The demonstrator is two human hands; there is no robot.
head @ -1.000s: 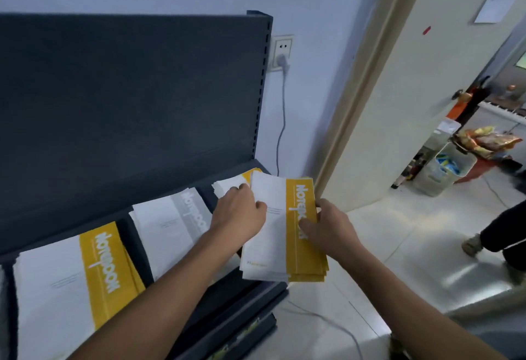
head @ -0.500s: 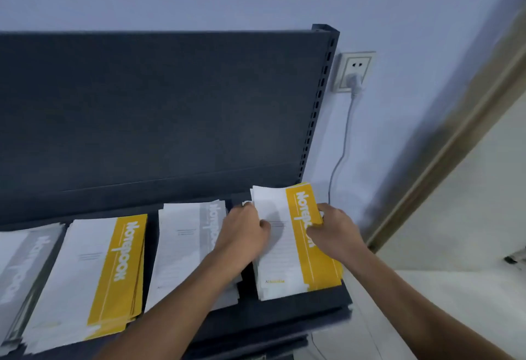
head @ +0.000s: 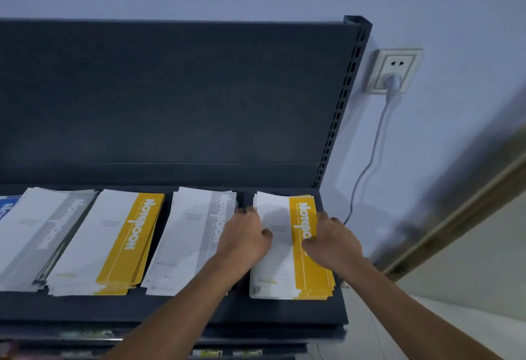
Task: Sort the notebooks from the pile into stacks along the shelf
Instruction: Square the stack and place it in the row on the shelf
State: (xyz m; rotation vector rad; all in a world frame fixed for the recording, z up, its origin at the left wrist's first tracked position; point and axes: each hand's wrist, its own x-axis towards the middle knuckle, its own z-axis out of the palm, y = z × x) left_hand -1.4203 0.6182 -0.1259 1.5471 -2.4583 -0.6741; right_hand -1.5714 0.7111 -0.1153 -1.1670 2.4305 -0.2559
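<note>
Head view shows the sorting well on, by my judgement: four stacks of notebooks lie side by side on the shelf, alternating grey and yellow, with a blue notebook just showing at the left edge. No unsorted pile is in view, so what is left cannot be told. Both hands are on the rightmost yellow stack, at the shelf's right end beside the nearer grey stack. The left hand grips its left edge, fingers curled over and thumb on the white cover; the right hand holds its right edge, thumb on the yellow band. The stack lies flat, its long axis running from the shelf's front lip to the back panel, the title starting at the back.
</note>
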